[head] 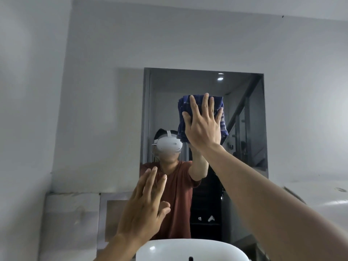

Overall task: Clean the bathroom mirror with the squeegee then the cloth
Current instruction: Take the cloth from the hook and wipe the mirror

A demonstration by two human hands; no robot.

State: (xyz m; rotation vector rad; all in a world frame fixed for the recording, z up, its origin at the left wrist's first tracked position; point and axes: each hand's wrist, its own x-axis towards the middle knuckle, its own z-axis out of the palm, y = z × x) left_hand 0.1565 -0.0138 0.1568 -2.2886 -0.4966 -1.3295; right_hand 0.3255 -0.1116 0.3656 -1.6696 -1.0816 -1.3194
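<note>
The bathroom mirror (244,117) hangs on a pale wall straight ahead. A folded blue checked cloth (223,125) lies flat against the upper middle of the glass. My right hand (203,125) presses on it with fingers spread, arm stretched up from the lower right. Low on the left, my left hand (145,208) rests flat against the glass with fingers apart and holds nothing. No squeegee is in view.
A white washbasin (190,249) curves along the bottom edge below the mirror, with a dark tap tip at its middle. A pale ledge (75,196) runs along the wall at the lower left. The mirror reflects a person wearing a white headset, a staircase and a ceiling light.
</note>
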